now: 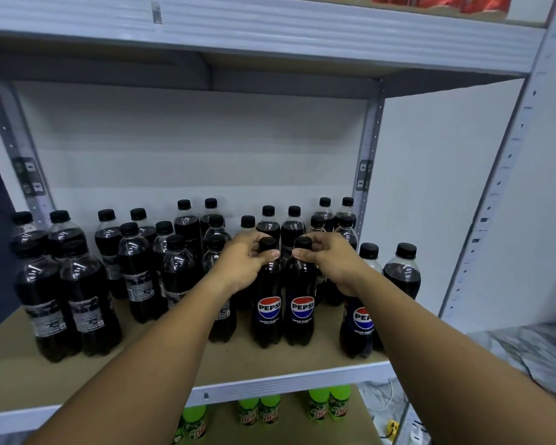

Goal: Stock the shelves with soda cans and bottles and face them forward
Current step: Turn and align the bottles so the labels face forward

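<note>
Brown board shelf (148, 367) on grey steel racking, pale wall behind — left hand (243, 263) and right hand (329, 261) each gripping a Pepsi bottle (268, 311) neck (labels forward) near the front edge.

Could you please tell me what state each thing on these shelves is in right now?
Left hand: grips left Pepsi bottle's neck.
Right hand: grips right Pepsi bottle's neck.
Left Pepsi bottle: upright, capped, logo forward.
Right Pepsi bottle: upright, capped, logo forward.
Front-left bottles: upright, capped, back labels showing.
Green bottles: upright on lower shelf.
</note>
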{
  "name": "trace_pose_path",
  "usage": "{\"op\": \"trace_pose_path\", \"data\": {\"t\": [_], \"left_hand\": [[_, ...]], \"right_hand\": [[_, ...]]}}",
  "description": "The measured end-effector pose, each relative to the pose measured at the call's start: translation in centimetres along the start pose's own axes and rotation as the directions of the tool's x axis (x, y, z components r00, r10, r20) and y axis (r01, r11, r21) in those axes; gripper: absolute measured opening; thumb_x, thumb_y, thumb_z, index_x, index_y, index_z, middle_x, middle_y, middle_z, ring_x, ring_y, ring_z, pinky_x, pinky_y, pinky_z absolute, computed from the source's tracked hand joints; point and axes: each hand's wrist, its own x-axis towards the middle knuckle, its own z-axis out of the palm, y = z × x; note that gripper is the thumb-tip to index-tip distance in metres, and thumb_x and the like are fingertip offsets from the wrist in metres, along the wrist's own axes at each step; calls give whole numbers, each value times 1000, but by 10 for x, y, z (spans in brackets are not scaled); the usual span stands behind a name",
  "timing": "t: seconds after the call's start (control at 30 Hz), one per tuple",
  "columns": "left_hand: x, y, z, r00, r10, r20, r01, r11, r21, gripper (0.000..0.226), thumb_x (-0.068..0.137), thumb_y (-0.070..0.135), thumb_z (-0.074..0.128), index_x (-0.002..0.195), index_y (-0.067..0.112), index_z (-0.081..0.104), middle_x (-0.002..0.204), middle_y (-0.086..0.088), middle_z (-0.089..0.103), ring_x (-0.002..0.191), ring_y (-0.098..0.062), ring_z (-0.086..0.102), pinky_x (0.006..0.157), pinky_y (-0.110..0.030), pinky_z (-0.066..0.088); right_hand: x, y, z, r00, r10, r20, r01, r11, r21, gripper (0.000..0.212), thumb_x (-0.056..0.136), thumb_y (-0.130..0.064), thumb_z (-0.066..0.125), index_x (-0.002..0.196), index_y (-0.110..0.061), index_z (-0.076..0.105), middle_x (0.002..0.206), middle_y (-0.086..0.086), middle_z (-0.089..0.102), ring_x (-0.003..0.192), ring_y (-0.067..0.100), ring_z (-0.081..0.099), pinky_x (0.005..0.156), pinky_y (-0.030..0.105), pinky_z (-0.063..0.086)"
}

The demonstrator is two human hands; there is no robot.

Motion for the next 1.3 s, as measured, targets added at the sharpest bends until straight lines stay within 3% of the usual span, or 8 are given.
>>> {"op": "trace_pose_path", "data": {"t": [0.1, 0.2, 0.3, 0.4, 0.63, 0.93, 1.1, 1.3], "left_hand": [[-12, 6, -6, 997, -1, 71, 3, 999, -33, 23, 94, 10, 69, 117, 16, 64, 116, -1, 71, 109, -7, 66, 99, -24, 52], [-22, 9, -13, 991, 3, 131, 3, 999, -45, 27, 96, 8, 66, 123, 12, 64, 117, 1, 72, 108, 1, 66, 88, -11, 52], [-29, 9, -18, 991, 6, 134, 0, 999, -46, 29, 96, 9, 66, 125, 13, 64, 119, 0, 72, 110, -1, 66, 89, -11, 51], [-34, 8, -21, 991, 12, 131, -7, 999, -39, 28, 96, 12, 67, 123, 17, 65, 120, 1, 72, 114, -4, 66, 102, -22, 50], [-41, 9, -27, 990, 23, 140, -17, 999, -42, 30, 97, 12, 66, 127, 13, 64, 121, 2, 72, 116, -4, 66, 103, -23, 50], [-43, 12, -27, 988, 12, 151, -11, 1000, -4, 33, 98, 13, 65, 130, 13, 60, 123, 4, 69, 114, 0, 63, 102, -22, 50], [-42, 12, -28, 987, 4, 160, -1, 1000, -18, 46, 94, 12, 71, 137, 18, 56, 122, 14, 64, 100, 14, 58, 78, -2, 47], [-43, 8, -30, 981, -12, 193, 13, 1000, -2, 51, 82, 4, 81, 126, 19, 60, 114, 7, 73, 105, 2, 69, 86, -12, 51]], "right_hand": [[-8, -2, 2, 1000, 12, 11, -12, 1000, 7, 23, 91, -7, 69, 115, -9, 66, 103, 6, 76, 92, 19, 75, 79, 32, 59], [-14, -2, 4, 1000, 10, 15, -10, 1000, -11, 24, 91, -9, 71, 114, -10, 67, 103, 7, 76, 95, 23, 74, 89, 42, 59], [-20, -4, 8, 1000, 6, 25, -6, 1000, -8, 23, 92, -9, 70, 114, -10, 67, 103, 8, 76, 96, 24, 74, 90, 42, 59], [-26, -8, 11, 999, 2, 33, -2, 1000, -9, 21, 92, -9, 70, 112, -11, 68, 103, 8, 77, 95, 25, 74, 82, 38, 59], [-34, -13, 17, 999, 5, 35, -5, 1000, -8, 19, 92, -10, 70, 110, -14, 68, 101, 6, 77, 90, 20, 75, 63, 23, 54], [-34, -10, 15, 999, -2, 37, 4, 999, -52, 21, 91, -13, 72, 112, -16, 67, 103, 4, 77, 97, 22, 74, 91, 43, 57], [-33, -12, 12, 999, -32, 27, 36, 985, -166, 37, 83, -24, 81, 115, -23, 64, 109, -3, 74, 104, 14, 70, 100, 39, 54], [-35, -17, 7, 998, -8, 65, 28, 948, -318, 42, 76, -21, 87, 112, -23, 66, 102, -2, 75, 94, 16, 72, 80, 34, 58]]}}
